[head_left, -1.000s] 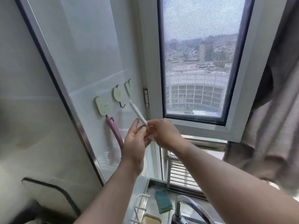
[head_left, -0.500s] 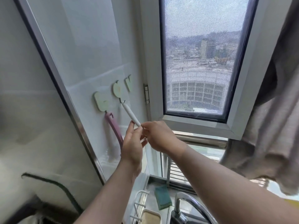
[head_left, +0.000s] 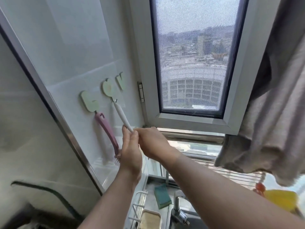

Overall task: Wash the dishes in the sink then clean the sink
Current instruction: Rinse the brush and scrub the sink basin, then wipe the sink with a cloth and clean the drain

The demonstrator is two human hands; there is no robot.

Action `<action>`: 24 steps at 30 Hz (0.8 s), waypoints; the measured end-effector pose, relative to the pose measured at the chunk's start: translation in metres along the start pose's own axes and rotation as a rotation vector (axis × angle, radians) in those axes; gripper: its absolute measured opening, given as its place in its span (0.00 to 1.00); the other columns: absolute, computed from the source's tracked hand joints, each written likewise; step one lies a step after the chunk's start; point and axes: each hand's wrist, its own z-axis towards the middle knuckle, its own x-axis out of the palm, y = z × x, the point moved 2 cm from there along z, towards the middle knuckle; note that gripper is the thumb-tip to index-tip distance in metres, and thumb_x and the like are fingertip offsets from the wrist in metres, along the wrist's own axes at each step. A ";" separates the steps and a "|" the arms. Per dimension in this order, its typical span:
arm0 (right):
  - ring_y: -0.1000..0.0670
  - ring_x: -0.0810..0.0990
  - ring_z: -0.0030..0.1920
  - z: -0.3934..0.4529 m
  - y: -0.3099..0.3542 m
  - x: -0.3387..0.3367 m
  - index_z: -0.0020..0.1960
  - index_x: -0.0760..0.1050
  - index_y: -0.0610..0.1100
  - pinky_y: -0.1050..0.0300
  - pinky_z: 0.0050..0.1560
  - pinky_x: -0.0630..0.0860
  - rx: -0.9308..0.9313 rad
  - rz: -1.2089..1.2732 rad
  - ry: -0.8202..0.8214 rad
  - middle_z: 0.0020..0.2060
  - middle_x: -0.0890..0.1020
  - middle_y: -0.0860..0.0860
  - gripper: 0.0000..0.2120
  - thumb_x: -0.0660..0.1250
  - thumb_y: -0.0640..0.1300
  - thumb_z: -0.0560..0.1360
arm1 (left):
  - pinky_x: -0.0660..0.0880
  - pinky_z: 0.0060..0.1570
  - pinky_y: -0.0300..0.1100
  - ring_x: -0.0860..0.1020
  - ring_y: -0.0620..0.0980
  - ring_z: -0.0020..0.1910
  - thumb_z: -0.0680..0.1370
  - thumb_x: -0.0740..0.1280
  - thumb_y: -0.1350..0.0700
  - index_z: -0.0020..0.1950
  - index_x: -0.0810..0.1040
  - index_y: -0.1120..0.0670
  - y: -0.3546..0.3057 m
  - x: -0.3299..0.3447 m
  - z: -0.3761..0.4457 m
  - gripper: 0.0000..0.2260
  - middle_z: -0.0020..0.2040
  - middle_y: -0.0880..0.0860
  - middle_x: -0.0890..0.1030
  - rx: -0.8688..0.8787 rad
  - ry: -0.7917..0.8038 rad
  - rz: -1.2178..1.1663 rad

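A slim white-handled brush [head_left: 121, 115] slants up to the middle pale green wall hook [head_left: 108, 87], its top end at the hook's black prong. My right hand [head_left: 151, 142] pinches the handle's lower end, and my left hand [head_left: 131, 149] closes beside it on the same end; the brush head is hidden behind my hands. A pink-handled brush [head_left: 107, 129] hangs from the left green hook [head_left: 89, 100]. The faucet [head_left: 177, 205] shows at the bottom edge.
A third green hook [head_left: 120, 80] sits near the window frame [head_left: 145, 63]. A grey towel [head_left: 272, 104] hangs at the right. Below lie a green sponge [head_left: 162, 195], a white wire rack [head_left: 140, 205], a beige sponge holder [head_left: 151, 219] and a yellow object [head_left: 280, 199].
Both hands have moved the white brush left and up along the wall, so its tip went from near the right hook to the middle hook's prong.
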 end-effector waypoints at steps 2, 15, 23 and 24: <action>0.44 0.79 0.45 -0.013 -0.015 0.002 0.47 0.78 0.47 0.50 0.42 0.73 0.008 0.070 -0.021 0.40 0.82 0.49 0.10 0.61 0.47 0.83 | 0.62 0.79 0.48 0.69 0.45 0.77 0.87 0.58 0.46 0.85 0.53 0.41 0.013 -0.003 -0.006 0.27 0.80 0.48 0.69 -0.042 -0.001 0.027; 0.46 0.82 0.53 -0.244 -0.271 -0.055 0.56 0.85 0.49 0.50 0.58 0.78 0.597 0.075 -0.398 0.53 0.83 0.49 0.13 0.68 0.37 0.76 | 0.76 0.64 0.59 0.78 0.51 0.56 0.74 0.70 0.54 0.51 0.79 0.34 0.142 0.084 -0.152 0.14 0.57 0.50 0.80 -0.284 0.235 0.682; 0.40 0.66 0.76 -0.329 -0.380 -0.054 0.79 0.66 0.55 0.48 0.76 0.64 0.909 -0.068 0.060 0.78 0.66 0.47 0.33 0.65 0.44 0.75 | 0.55 0.79 0.60 0.49 0.55 0.80 0.77 0.69 0.47 0.71 0.70 0.33 0.151 0.156 -0.204 0.23 0.81 0.46 0.48 -0.321 0.521 1.101; 0.39 0.63 0.77 -0.334 -0.386 -0.049 0.81 0.61 0.56 0.47 0.77 0.61 0.907 -0.079 0.142 0.80 0.61 0.47 0.35 0.65 0.46 0.76 | 0.55 0.79 0.58 0.50 0.55 0.80 0.77 0.69 0.47 0.70 0.70 0.33 0.156 0.161 -0.217 0.23 0.81 0.45 0.49 -0.335 0.562 1.060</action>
